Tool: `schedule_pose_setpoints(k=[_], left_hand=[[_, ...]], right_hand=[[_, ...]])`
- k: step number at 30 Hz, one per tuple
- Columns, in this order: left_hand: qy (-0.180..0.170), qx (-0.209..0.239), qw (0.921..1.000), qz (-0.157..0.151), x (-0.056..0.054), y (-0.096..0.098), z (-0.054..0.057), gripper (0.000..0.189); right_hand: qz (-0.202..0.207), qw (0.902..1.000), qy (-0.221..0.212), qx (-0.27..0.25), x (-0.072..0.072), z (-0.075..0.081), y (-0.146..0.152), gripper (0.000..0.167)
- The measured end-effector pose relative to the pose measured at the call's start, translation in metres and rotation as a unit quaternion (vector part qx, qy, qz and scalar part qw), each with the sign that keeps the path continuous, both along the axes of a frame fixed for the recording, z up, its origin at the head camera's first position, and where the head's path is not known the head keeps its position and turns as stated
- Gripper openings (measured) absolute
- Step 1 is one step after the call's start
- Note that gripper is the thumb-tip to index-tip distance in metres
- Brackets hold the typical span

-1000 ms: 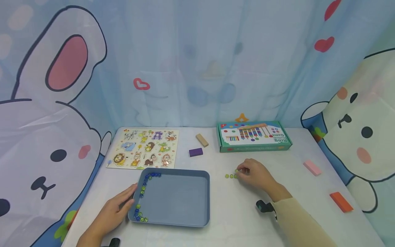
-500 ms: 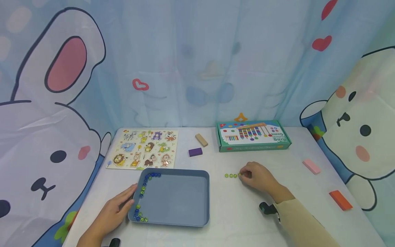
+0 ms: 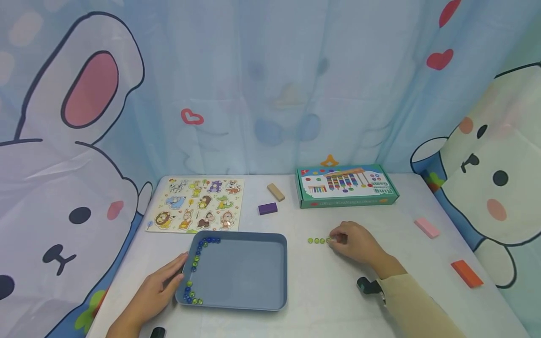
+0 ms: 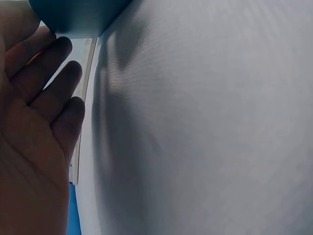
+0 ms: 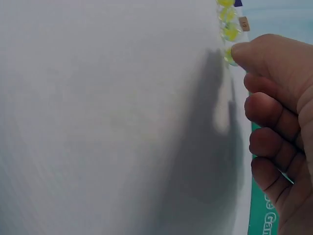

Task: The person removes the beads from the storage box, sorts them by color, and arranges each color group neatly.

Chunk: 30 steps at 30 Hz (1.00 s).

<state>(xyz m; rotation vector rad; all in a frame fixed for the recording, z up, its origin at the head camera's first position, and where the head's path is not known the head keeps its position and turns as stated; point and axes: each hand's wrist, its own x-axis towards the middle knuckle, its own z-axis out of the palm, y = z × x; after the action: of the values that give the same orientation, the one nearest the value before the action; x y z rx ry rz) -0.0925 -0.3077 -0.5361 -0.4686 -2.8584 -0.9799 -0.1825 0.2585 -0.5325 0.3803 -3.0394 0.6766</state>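
Observation:
My right hand point(image 3: 355, 241) pinches a yellow-green glass marble point(image 5: 229, 56) between thumb and forefinger. The marble sits at the right end of a short row of like marbles point(image 3: 316, 240) on the white table. In the right wrist view its other fingers are curled loosely. On the left, my left hand point(image 3: 154, 288) rests against the left side of a blue-grey tray point(image 3: 236, 306), fingers extended and holding nothing else. Blue and green marbles point(image 3: 196, 258) lie inside the tray along its left wall, turning along the top and bottom corners.
Behind the tray lies an animal picture board point(image 3: 196, 204). Near it are a tan block point(image 3: 276, 192) and a purple block point(image 3: 268, 208). A green game box point(image 3: 347, 186) stands at the back. Pink point(image 3: 427, 227) and orange blocks point(image 3: 467, 273) lie far right.
My right hand has lowered a marble from just above the row to the row's right end, shifting slightly right. My left hand and the tray stay in place.

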Motion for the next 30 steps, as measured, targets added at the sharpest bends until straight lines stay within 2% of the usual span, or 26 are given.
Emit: schedule_pose_setpoints(k=[6,11,18,30], left_hand=[[-0.015,-0.009,0.9998,0.000,-0.002,0.001,0.003,0.050],[-0.019,-0.007,0.9998,0.002,-0.001,0.000,0.003,0.050],[-0.015,-0.008,0.9999,0.000,0.000,0.001,0.003,0.050],[-0.022,-0.007,0.9997,0.006,0.000,0.002,0.004,0.050]], right_hand=[[-0.007,0.9996,0.020,-0.019,-0.003,0.010,0.009,0.021],[0.023,0.9983,0.046,-0.028,-0.011,0.024,-0.004,0.021],[0.053,0.9972,0.039,-0.035,-0.023,0.035,-0.039,0.025],[0.153,0.9852,0.064,-0.043,-0.038,0.050,-0.117,0.028]])
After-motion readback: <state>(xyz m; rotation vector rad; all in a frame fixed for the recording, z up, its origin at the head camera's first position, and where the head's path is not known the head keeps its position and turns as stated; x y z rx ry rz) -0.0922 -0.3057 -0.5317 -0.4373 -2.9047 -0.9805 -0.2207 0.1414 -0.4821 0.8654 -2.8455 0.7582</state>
